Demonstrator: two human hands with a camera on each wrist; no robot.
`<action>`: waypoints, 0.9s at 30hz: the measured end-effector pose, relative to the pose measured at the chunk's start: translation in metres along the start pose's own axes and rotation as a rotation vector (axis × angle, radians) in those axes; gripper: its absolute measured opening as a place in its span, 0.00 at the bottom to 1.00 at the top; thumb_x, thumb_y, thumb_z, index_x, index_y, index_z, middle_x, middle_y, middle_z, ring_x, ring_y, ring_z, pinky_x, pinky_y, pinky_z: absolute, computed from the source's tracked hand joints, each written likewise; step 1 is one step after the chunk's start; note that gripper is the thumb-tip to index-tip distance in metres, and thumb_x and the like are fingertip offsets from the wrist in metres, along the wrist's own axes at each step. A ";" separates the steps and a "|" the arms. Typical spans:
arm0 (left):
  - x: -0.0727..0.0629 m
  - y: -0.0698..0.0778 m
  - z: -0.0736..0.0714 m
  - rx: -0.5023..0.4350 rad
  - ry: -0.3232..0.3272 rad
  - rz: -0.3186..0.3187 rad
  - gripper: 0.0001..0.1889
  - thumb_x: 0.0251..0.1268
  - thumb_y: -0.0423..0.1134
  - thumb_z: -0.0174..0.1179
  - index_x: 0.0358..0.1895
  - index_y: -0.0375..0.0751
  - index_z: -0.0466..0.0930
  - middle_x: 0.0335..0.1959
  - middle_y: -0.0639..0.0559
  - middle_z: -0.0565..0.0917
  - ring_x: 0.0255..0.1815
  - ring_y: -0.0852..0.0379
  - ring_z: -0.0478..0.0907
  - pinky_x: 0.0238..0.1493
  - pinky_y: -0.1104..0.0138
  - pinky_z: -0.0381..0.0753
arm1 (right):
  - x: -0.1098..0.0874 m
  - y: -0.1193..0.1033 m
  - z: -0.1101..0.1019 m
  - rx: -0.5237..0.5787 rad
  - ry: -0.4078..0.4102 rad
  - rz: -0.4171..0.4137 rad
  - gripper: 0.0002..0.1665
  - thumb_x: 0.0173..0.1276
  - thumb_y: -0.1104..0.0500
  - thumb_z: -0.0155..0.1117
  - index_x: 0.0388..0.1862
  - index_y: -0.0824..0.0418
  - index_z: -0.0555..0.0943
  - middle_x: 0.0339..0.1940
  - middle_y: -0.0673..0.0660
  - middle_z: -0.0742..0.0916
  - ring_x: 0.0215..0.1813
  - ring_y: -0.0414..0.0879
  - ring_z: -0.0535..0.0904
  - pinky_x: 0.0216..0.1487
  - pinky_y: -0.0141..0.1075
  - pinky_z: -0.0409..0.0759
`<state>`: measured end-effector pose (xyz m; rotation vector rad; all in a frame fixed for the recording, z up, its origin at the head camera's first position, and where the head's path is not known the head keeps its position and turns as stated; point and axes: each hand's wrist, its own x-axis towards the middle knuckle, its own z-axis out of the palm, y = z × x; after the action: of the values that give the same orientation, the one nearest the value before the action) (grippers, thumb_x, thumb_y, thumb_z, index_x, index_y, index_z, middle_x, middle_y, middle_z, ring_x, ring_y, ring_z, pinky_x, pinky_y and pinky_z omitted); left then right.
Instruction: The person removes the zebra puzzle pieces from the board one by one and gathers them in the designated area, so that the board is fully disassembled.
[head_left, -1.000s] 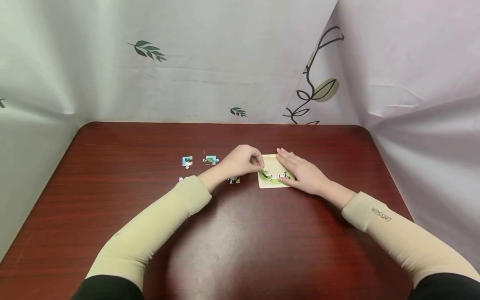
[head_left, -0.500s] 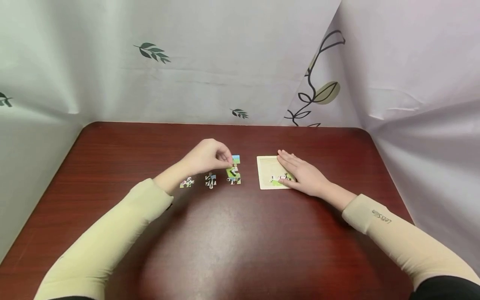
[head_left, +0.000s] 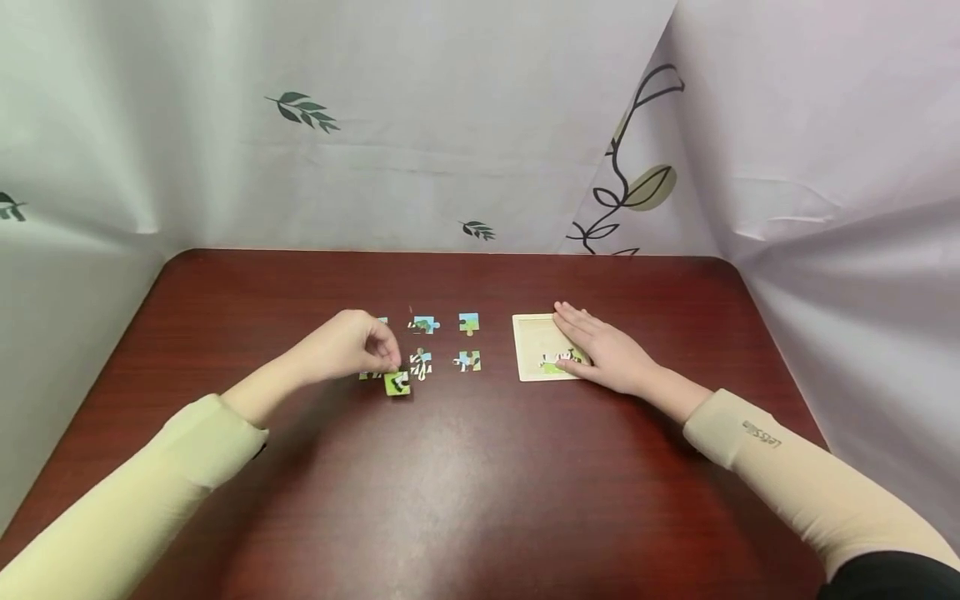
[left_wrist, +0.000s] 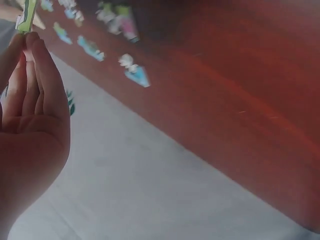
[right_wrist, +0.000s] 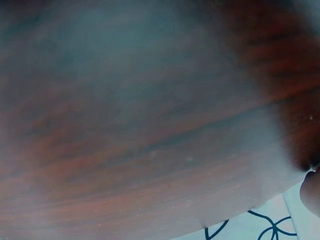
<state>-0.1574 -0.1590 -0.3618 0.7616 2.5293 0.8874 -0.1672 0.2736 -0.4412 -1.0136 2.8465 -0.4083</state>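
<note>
My left hand point(head_left: 348, 346) pinches a green puzzle piece point(head_left: 397, 383) with a black-and-white pattern between thumb and fingertips. In the left wrist view the same puzzle piece point(left_wrist: 26, 17) stands edge-on at the fingertips. My right hand point(head_left: 607, 346) rests flat with straight fingers on the right side of a pale wooden puzzle tray point(head_left: 528, 342). Inside the tray, at its lower part, lies a green piece with zebra stripes point(head_left: 555, 364), partly covered by the right thumb. The right wrist view shows mostly tabletop, with a bit of the hand point(right_wrist: 311, 195) at its edge.
Several loose puzzle pieces lie left of the tray in two rows: a blue-green one point(head_left: 468, 322), a blue one point(head_left: 424, 324), a striped one point(head_left: 422, 364) and another point(head_left: 468, 361). The left hand partly hides others. A pale curtain point(head_left: 420, 167) hangs behind the dark red table point(head_left: 480, 483).
My left hand has moved from the tray leftward past the loose pieces, carrying the green puzzle piece out and now low at the left. My right hand has stayed on the tray.
</note>
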 end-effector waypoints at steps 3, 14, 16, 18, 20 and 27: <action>-0.012 -0.009 0.004 0.002 -0.011 0.000 0.09 0.60 0.26 0.73 0.29 0.46 0.91 0.27 0.59 0.90 0.30 0.66 0.83 0.36 0.72 0.83 | 0.000 0.000 -0.001 -0.001 -0.002 0.002 0.49 0.76 0.45 0.66 0.84 0.68 0.60 0.88 0.65 0.62 0.88 0.59 0.56 0.87 0.55 0.57; -0.030 -0.029 0.017 0.024 -0.048 -0.021 0.09 0.58 0.28 0.74 0.27 0.47 0.90 0.25 0.62 0.88 0.28 0.71 0.80 0.35 0.73 0.80 | 0.000 0.002 0.001 -0.008 0.002 -0.003 0.49 0.76 0.45 0.66 0.85 0.67 0.59 0.88 0.64 0.62 0.89 0.59 0.56 0.87 0.55 0.57; -0.029 -0.030 0.019 0.028 -0.048 -0.025 0.09 0.59 0.27 0.74 0.27 0.47 0.89 0.24 0.62 0.88 0.29 0.70 0.80 0.35 0.73 0.81 | 0.000 0.003 0.002 -0.007 0.005 -0.004 0.49 0.76 0.45 0.66 0.85 0.67 0.60 0.88 0.64 0.62 0.89 0.58 0.56 0.87 0.54 0.57; -0.028 -0.031 0.020 0.032 -0.052 -0.028 0.09 0.59 0.27 0.74 0.27 0.46 0.89 0.25 0.61 0.88 0.29 0.70 0.81 0.36 0.73 0.81 | 0.000 0.003 0.003 -0.007 0.004 -0.004 0.49 0.77 0.45 0.66 0.85 0.66 0.60 0.88 0.63 0.62 0.89 0.58 0.56 0.87 0.54 0.57; -0.027 -0.031 0.021 0.033 -0.060 -0.029 0.09 0.59 0.27 0.72 0.27 0.46 0.88 0.25 0.61 0.88 0.30 0.69 0.81 0.36 0.73 0.82 | 0.000 0.003 0.003 -0.004 0.003 -0.005 0.49 0.77 0.45 0.66 0.85 0.66 0.60 0.88 0.63 0.62 0.89 0.57 0.56 0.87 0.54 0.57; -0.026 -0.031 0.025 0.028 -0.082 -0.037 0.09 0.61 0.25 0.70 0.29 0.45 0.88 0.27 0.60 0.88 0.31 0.67 0.83 0.37 0.72 0.84 | 0.001 0.003 0.001 0.001 0.000 -0.006 0.48 0.77 0.45 0.66 0.85 0.67 0.60 0.88 0.64 0.62 0.89 0.58 0.56 0.87 0.54 0.57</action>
<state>-0.1362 -0.1834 -0.3963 0.7416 2.4805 0.7933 -0.1693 0.2751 -0.4431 -1.0226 2.8435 -0.4101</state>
